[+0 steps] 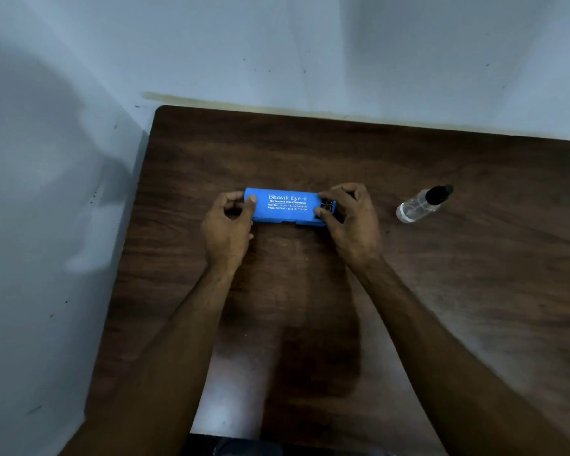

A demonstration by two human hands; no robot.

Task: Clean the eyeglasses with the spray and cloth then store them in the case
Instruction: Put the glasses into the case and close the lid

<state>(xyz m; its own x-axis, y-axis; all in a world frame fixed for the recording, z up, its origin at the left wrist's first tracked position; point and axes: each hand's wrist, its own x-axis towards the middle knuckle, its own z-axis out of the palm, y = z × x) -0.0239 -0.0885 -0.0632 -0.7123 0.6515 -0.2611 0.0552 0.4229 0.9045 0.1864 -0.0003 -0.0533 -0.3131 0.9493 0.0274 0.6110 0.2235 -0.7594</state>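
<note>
Head view. Blue case [285, 207] lies flat on the dark wooden table [441, 291], long axis left to right, white print facing up, near the table's middle.

Left hand [227, 222] is at the case's left end: thumb pressed on the near left corner, index finger curled over the far side, so it pinches that end. Right hand [348, 217] is at the right end, fingers curled over the top edge and thumb on the near edge, gripping the case. The case sits directly between the two hands, touching both.

A small dark patterned part [328, 205] shows at the right end between the right thumb and fingers; cannot tell what it is. Cannot tell if the lid is fully closed.

Clear spray bottle [420, 205] with a black cap lies tilted on the table, well apart to the right of the right hand.
</note>
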